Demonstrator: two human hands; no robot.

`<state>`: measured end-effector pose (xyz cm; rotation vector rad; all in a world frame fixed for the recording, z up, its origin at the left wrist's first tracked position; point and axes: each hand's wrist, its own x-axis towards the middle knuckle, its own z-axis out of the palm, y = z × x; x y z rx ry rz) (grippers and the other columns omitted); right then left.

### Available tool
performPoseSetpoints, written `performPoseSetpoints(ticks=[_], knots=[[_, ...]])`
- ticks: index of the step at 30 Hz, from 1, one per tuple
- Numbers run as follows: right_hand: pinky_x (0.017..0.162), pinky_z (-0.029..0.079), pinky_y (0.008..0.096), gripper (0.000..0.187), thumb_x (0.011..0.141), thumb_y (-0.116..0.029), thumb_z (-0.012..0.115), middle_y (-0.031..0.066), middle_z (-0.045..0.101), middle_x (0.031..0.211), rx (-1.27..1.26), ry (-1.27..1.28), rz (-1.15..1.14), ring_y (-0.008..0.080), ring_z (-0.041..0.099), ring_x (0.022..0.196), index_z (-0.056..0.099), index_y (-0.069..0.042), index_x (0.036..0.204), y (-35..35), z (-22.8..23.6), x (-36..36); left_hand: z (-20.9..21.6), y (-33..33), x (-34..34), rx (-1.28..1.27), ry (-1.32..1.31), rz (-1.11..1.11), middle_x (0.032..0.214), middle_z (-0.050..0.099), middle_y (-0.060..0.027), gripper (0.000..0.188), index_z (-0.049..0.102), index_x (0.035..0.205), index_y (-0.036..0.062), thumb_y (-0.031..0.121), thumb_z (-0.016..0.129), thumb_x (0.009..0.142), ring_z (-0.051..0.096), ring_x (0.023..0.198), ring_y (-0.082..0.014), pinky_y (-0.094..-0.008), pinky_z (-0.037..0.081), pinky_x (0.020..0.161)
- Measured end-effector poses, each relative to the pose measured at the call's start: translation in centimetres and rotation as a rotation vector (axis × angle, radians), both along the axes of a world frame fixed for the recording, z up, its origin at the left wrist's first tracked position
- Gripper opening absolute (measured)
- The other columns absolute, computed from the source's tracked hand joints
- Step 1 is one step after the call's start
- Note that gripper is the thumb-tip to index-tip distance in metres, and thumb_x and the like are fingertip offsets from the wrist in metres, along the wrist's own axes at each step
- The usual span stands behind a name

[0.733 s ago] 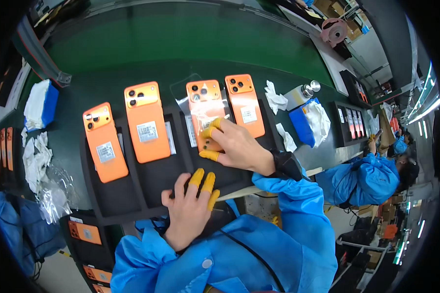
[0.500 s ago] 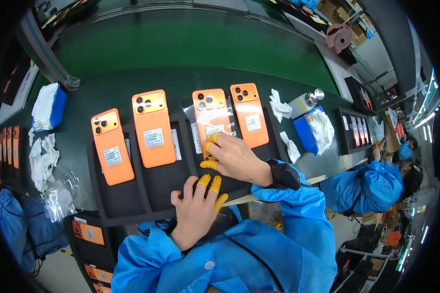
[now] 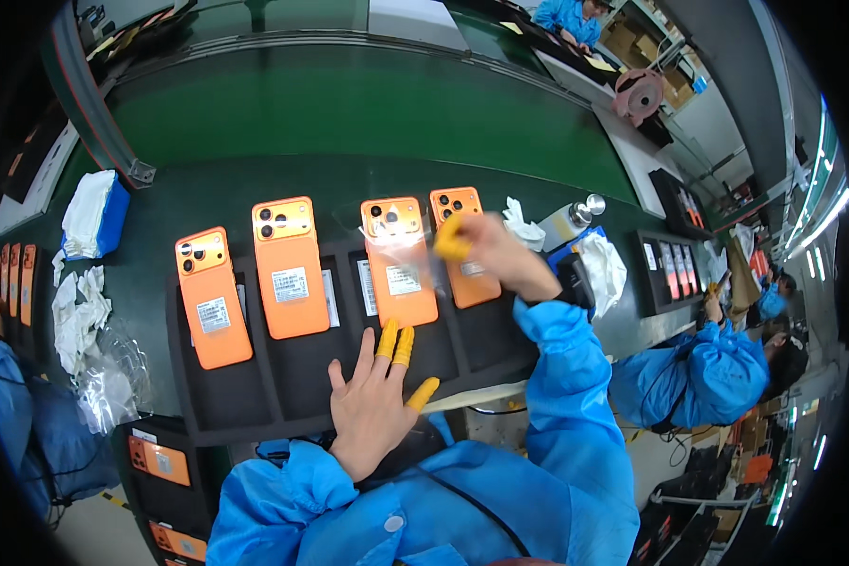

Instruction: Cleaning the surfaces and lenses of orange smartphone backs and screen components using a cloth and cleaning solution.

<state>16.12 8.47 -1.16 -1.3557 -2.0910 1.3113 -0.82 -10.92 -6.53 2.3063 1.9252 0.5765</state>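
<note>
Several orange phones lie camera side up on a black foam tray [image 3: 231,415]: a far-left phone [image 3: 219,330], a taller phone [image 3: 292,250], a third phone [image 3: 407,307] and a right-hand phone [image 3: 476,292]. White labels sit on their backs. My left hand [image 3: 373,415] is open, palm down, its yellow finger cots touching the third phone's lower edge. Smeared by motion, my right hand [image 3: 500,255] hovers over the right-hand phone, its cot-covered fingertips pressed together. They appear to grip a clear film [image 3: 410,250] that stretches over the third phone's upper half; its outline is faint.
Blue boxes of white wipes stand at left [image 3: 113,222] and right [image 3: 602,274], beside a metal-topped bottle [image 3: 568,226]. Crumpled wipes [image 3: 80,307] and clear plastic [image 3: 113,382] lie at left. Another phone tray [image 3: 165,491] is at lower left. A co-worker [image 3: 698,377] sits at right.
My right hand has moved up and right from the third phone's lower part, and the clear film has shifted with it. My left fingers now reach that phone's lower edge. The view has shifted slightly.
</note>
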Motion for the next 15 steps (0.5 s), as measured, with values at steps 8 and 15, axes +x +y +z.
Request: performPoseSetpoints(ticks=[8, 15], knots=[[0.061, 0.043, 0.0242, 0.016, 0.077, -0.003, 0.068, 0.0044, 0.059, 0.081, 1.055, 0.274, -0.621, 0.0119, 0.056, 0.068, 0.06, -0.001, 0.091, -1.8, 6.4, 8.7, 0.9, -0.1, -0.6, -0.072, -0.013, -0.074, 0.129, 0.051, -0.0088, 0.067, 0.054, 0.126, 0.0115, 0.057, 0.061, 0.076, 0.034, 0.132, -0.0255, -0.0548, 0.023, 0.093], [0.069, 0.049, 0.0386, 0.02, 0.074, -0.008, 0.069, 0.0143, 0.051, 0.089, 0.835, -0.37, 0.161, 0.0352, 0.058, 0.082, 0.058, -0.003, 0.089, -7.4, -1.4, 3.5, 0.1, -0.7, -2.1, 0.007, 0.21, -0.306, 0.121, 0.056, 0.0014, 0.042, 0.065, 0.111, 0.0198, 0.037, 0.069, 0.073, 0.033, 0.133, -0.0208, -0.0532, 0.023, 0.096]])
